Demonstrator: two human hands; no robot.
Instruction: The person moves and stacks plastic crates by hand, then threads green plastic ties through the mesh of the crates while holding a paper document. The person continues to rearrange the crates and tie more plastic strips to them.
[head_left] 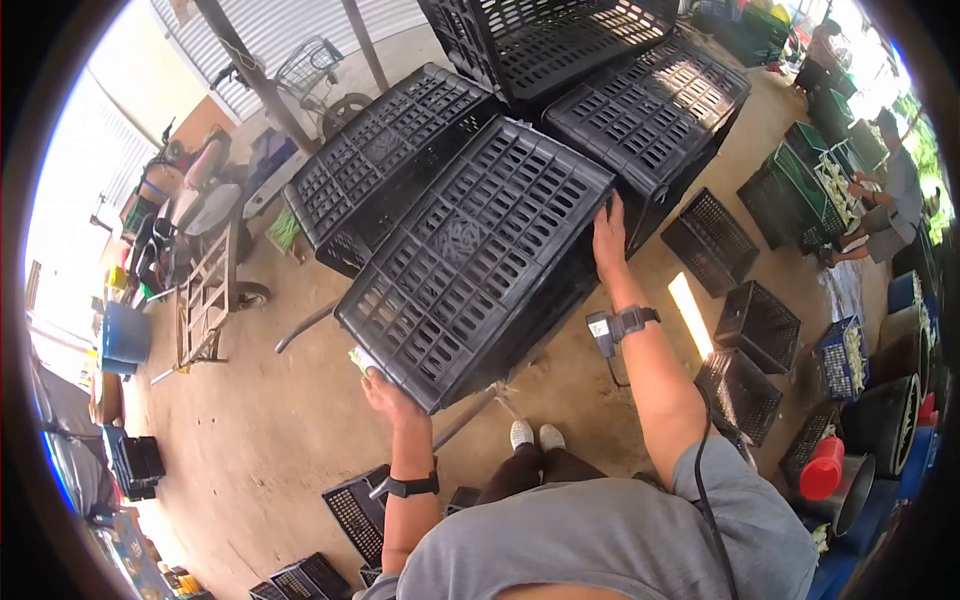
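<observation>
A large black slatted crate point(470, 260) is tilted in front of me, its slatted face turned up toward the camera. My left hand point(392, 398) grips its near left corner, beside a small pale label. On the right, my right hand point(609, 238) holds the crate's right edge, fingers along the side. Behind the held crate stand two more black crates, one at the left point(385, 145) and one at the right point(650, 115). Another black crate point(570, 55) stands on its side above them, with its inside showing.
Smaller dark crates point(712, 240) line the floor at the right. A hand cart point(207, 295) and a bicycle point(310, 70) are at the left. One person point(895, 190) sits beside green crates point(790, 200) at the far right; another person point(820, 60) is further back.
</observation>
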